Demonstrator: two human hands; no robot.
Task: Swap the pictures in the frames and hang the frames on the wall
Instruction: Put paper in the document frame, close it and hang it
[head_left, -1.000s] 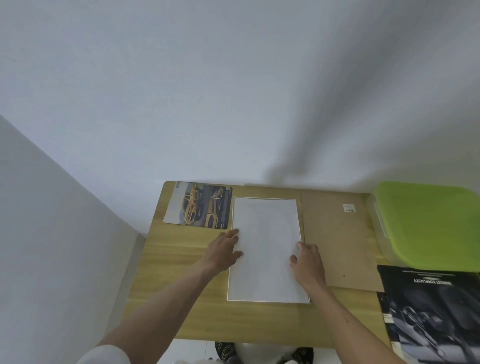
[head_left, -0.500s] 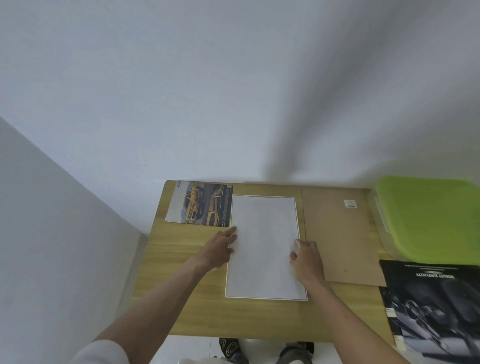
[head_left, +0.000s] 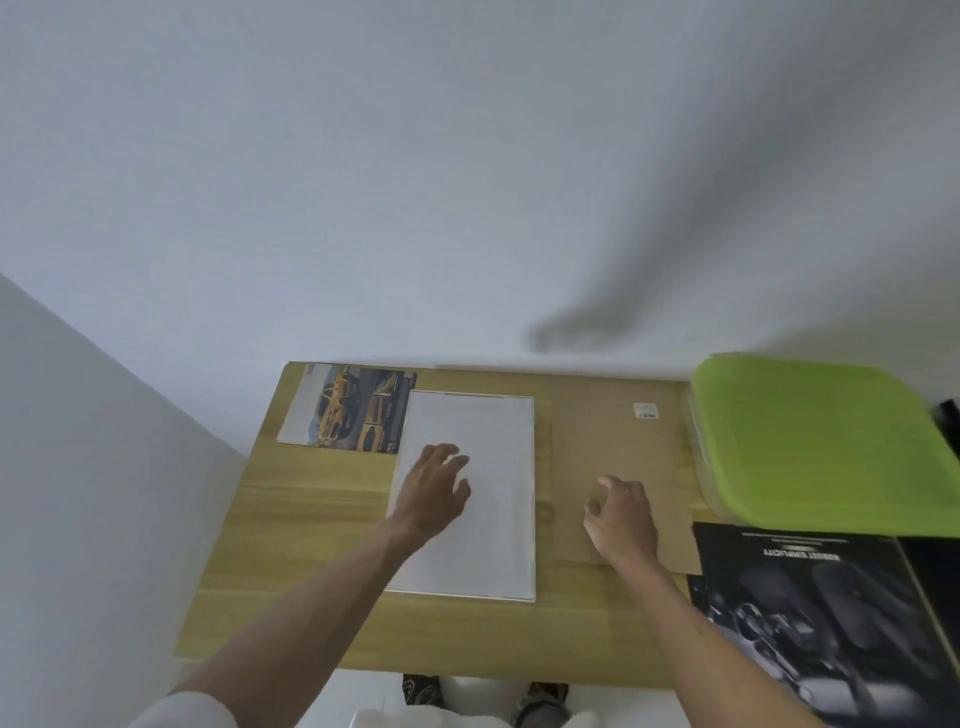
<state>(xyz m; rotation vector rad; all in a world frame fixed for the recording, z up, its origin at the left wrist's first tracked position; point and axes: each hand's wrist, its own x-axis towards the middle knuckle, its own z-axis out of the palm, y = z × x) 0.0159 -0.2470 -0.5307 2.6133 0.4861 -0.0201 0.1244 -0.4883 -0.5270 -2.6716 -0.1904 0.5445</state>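
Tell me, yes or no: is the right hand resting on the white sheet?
No. The right hand is over the brown backing board, beside the white sheet, where the left hand lies.

We see soft, even, fairly bright light with no glare. A broad blurred shadow (head_left: 639, 260) slants across the white wall (head_left: 363, 156) from upper right down to the table's (head_left: 311, 519) far edge. The wide lens bends the picture near its edges. The whole frame looks slightly soft, and both hands show light motion blur.
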